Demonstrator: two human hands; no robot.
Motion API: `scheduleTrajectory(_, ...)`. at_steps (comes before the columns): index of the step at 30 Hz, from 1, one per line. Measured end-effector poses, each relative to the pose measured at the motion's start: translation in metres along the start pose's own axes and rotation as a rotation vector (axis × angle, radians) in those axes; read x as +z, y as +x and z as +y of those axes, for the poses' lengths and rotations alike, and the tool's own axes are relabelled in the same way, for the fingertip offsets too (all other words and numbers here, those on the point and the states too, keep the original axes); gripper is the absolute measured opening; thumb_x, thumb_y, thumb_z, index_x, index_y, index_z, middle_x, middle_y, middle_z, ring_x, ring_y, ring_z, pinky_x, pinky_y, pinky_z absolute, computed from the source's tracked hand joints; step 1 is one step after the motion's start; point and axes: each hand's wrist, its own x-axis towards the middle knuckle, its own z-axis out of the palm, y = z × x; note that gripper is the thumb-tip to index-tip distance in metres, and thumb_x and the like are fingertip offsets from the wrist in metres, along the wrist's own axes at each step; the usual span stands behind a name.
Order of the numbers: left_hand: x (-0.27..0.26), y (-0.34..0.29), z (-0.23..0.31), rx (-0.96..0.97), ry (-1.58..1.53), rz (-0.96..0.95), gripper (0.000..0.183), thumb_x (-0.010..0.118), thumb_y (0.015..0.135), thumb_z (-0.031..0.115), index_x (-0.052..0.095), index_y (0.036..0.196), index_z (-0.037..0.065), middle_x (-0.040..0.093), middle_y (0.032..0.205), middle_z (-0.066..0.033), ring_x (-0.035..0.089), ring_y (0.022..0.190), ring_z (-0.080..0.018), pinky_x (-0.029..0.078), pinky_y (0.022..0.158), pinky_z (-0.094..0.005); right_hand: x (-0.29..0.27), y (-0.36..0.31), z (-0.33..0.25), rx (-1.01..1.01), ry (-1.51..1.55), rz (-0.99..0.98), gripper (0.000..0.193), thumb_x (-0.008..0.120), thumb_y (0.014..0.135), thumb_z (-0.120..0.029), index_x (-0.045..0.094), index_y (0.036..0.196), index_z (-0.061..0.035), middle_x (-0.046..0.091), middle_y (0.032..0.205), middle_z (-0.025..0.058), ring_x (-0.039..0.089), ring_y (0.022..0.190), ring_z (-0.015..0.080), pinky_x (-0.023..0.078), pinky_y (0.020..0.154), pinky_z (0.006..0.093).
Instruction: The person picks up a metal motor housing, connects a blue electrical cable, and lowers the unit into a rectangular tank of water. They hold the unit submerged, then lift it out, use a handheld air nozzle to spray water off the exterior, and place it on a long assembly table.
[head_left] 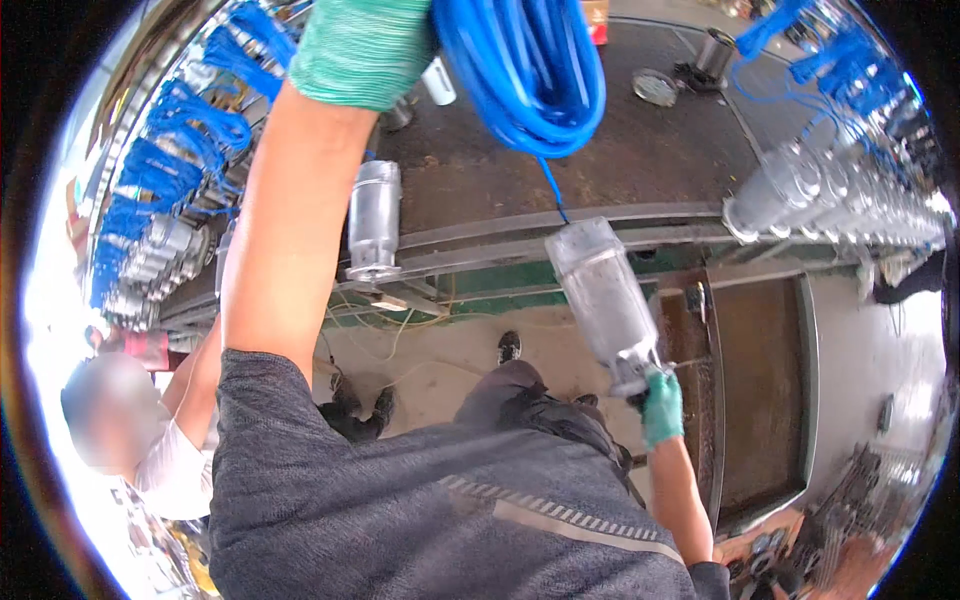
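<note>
My left hand, in a green ribbed glove, is raised at the top edge, its fingers mostly out of the picture. Beside it hangs a thick coil of blue cable, which the hand appears to hold up. From the coil one strand drops to a silver cylindrical pump motor, tilted in the air in front of the bench. My right hand, also green-gloved, is closed round the lower, narrow end of that motor. Another silver cylinder stands at the front edge of the bench.
A dark bench top spans the far side. Rows of silver cylinders stand at right, more with blue cable bundles at left. A co-worker is close on my left. A metal-framed panel stands right of my legs.
</note>
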Motion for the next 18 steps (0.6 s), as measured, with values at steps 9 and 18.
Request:
scheduleTrajectory(9,-0.108,-0.002,-0.020,0.051,0.029,-0.041,0.036,0.075,0.087,0.011,0.062,0.120,0.008,0.066,0.097,0.0005,0.065,0.086,-0.0117,0.059,0.079,-0.0279,0.268,0.094,0.028,0.277,0.321,-0.101,0.029,0.062,0.097,-0.032,0.067,0.116,-0.0108,0.069,0.100,0.0035,0.066,0.083,0.0172,0.054,0.067,0.0334)
scheduleTrajectory(18,-0.228,-0.031,-0.077,0.064,0.259,0.068,0.057,0.078,0.084,0.014,0.054,0.136,0.006,0.067,0.112,-0.0033,0.063,0.101,-0.0122,0.054,0.092,-0.0317,0.382,0.144,0.108,0.350,0.069,-0.190,0.031,0.064,0.097,-0.042,0.061,0.118,-0.0193,0.064,0.097,0.0034,0.062,0.080,0.0198,0.057,0.069,0.0394)
